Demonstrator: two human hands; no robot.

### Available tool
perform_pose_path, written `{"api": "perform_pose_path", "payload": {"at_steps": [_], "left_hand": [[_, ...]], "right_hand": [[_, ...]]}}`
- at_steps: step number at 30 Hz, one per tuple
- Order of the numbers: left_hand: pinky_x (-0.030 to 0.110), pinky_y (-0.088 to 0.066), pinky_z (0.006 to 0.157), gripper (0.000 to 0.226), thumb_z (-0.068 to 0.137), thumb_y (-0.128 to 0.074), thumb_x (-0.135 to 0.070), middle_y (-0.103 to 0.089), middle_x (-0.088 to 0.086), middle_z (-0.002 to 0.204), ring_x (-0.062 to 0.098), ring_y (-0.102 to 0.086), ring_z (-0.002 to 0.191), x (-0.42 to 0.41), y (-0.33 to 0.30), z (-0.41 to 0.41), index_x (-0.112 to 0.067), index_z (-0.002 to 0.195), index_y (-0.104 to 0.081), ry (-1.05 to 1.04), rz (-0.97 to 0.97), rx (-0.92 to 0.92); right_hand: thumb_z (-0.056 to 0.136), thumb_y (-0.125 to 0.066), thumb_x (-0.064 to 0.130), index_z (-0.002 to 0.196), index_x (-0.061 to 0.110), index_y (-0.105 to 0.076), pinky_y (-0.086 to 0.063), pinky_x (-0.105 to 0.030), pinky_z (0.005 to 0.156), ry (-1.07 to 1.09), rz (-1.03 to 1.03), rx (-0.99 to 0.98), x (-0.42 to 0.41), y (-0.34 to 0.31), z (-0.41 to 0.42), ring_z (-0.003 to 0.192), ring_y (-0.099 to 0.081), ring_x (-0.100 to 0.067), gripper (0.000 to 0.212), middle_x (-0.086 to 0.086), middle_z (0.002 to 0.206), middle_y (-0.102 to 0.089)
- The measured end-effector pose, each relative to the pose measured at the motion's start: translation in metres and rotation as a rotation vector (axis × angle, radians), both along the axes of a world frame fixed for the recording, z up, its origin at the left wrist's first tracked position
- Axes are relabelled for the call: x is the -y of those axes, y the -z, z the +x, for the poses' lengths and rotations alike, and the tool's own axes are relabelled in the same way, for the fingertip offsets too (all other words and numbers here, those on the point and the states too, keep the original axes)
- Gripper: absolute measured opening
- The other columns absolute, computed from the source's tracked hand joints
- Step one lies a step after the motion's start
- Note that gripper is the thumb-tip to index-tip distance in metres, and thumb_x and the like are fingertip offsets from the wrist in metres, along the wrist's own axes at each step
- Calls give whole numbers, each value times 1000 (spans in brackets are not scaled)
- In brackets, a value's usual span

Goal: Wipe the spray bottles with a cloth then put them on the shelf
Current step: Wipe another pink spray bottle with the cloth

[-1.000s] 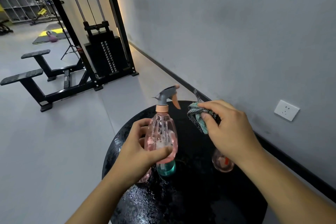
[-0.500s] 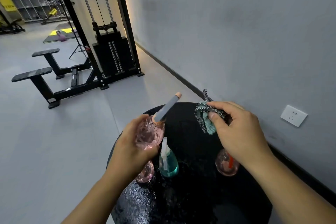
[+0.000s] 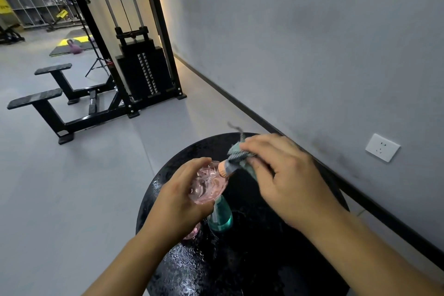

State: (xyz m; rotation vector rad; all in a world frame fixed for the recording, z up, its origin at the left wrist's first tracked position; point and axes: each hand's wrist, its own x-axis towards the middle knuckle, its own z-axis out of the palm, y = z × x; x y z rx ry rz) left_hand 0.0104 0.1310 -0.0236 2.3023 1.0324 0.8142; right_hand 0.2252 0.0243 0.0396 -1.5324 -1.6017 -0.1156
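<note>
Frame centre: your left hand [image 3: 179, 202] grips the pink spray bottle [image 3: 208, 185]; right-hand fingers [image 3: 258, 145] pinch the cloth [image 3: 236, 156] over its nozzle; wiping begun, shelving remains.

Head view (the only one) looked forward and down, close over the desk [image 3: 312, 259], wall [image 3: 312, 43] at right.

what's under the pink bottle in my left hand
A teal bottle stands on the black table just below the pink bottle. Another pink bottle shows there, mostly hidden by the left hand.

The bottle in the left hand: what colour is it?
Clear pink bottle, peach collar; head view.
</note>
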Motion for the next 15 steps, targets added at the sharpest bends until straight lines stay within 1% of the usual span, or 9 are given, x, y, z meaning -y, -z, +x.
{"api": "perform_pose_path", "payload": {"at_steps": [2,3,4,5,7,9,11,13,15], "left_hand": [[3,-45,89,93,70,-91,-13,-56,-41,129,-10,-60,116,0,-1,-1,-67,131,-46,0,2,5],[4,-45,90,93,71,-92,-14,-57,-42,128,-10,-60,115,0,-1,-1,-69,130,-46,-1,0,6],[4,-46,89,91,71,-93,-15,-59,-41,126,-8,-62,114,0,0,-2,-66,130,-47,-1,-7,10],[5,-47,88,86,71,-94,-16,-61,-38,124,-6,-63,112,-1,0,-3,-60,132,-51,-1,-13,14],[5,-47,87,82,70,-93,-14,-62,-37,122,-6,-63,112,-1,-2,-4,-51,134,-56,-4,-13,13],[4,-46,85,83,70,-92,-11,-58,-41,123,-8,-60,113,0,-4,-4,-53,131,-55,1,10,8],[5,-46,85,86,69,-91,-10,-57,-42,124,-6,-60,113,0,-5,-3,-58,130,-53,11,24,2],[4,-46,85,89,67,-91,-10,-60,-38,125,-7,-61,114,-1,-3,-1,-60,129,-51,13,14,4],[3,-45,86,88,67,-92,-11,-62,-34,127,-7,-62,115,-2,0,0,-57,130,-53,4,-7,10]], "right_hand": [[91,-71,-1,121,14,-74,-44,-21,107,-86,-2,82,1,2,-10,117,-58,-13,34,6,122,-67],[91,-71,-1,122,13,-73,-45,-22,106,-115,-4,113,1,4,-14,117,-58,-14,34,5,122,-67],[92,-70,-1,122,13,-73,-45,-23,106,-126,-6,128,1,5,-14,117,-58,-15,33,4,122,-67],[92,-70,-2,122,13,-73,-45,-22,106,-117,-7,120,-1,6,-13,116,-58,-15,34,4,122,-67],[92,-69,-3,122,13,-73,-42,-16,106,-45,-14,56,-3,6,-6,115,-59,-14,35,5,122,-67],[94,-67,0,123,14,-73,-40,-12,104,54,-17,-5,-6,6,4,114,-60,-15,33,7,121,-67],[95,-66,3,123,15,-73,-43,-17,104,108,-14,-46,-6,6,8,113,-61,-15,30,8,120,-67],[95,-66,3,123,15,-73,-44,-19,105,74,-16,-59,-5,5,4,116,-60,-13,31,8,121,-66],[94,-68,1,123,15,-73,-44,-19,106,-8,-16,-14,-1,4,-5,118,-59,-11,32,8,123,-66]]}}
